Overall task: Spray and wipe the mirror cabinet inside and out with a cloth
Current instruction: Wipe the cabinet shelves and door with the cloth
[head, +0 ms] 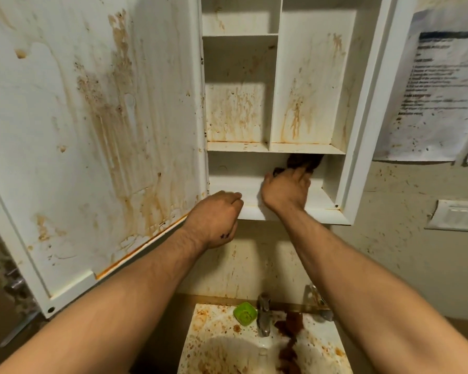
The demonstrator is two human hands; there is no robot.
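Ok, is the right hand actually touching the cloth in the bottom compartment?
Touching. The head view shows the right hand with its fingers curled over the dark cloth, no gap between them, inside the bottom compartment of the cabinet.

Matt white painted cabinet (362,130), brown-stained; dark cloth (304,161); shiny metal tap (264,314).

The left forearm (135,287) and right forearm (343,271) are bare and lightly haired, and the left hand (214,215) bears a small dark mark (224,235) near its wrist.
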